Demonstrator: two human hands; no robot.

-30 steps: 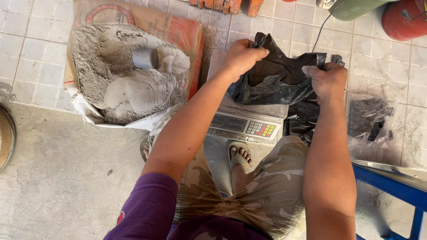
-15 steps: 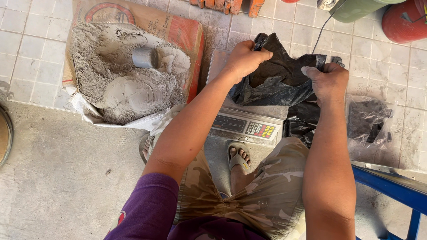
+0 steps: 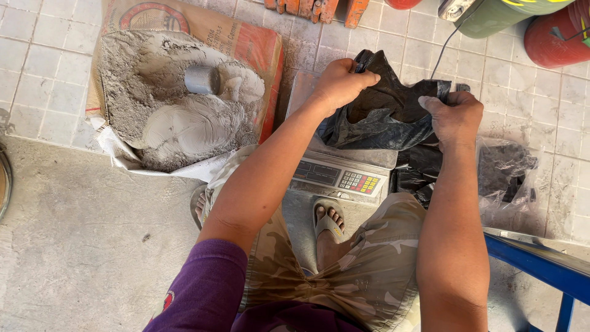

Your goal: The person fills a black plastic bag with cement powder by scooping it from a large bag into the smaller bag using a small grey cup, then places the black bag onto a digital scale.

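Note:
A black plastic bag point(image 3: 384, 114) sits on the platform of a digital scale point(image 3: 335, 175) on the floor in front of me. My left hand point(image 3: 340, 83) grips the bag's left handle, fingers closed on the plastic. My right hand point(image 3: 455, 117) grips the right edge of the bag's mouth. Both hands pull the opening apart. What is inside the bag is hidden.
An open cement sack point(image 3: 178, 98) with grey powder and a small grey cup point(image 3: 201, 79) lies at upper left. A clear bag of dark material point(image 3: 507, 178) sits right of the scale. A blue metal frame point(image 3: 541, 264) is at lower right, red and green containers at top right.
Both hands have kept their grip on the bag. The left hand has shifted slightly along the handle and the bag's mouth sits a little differently.

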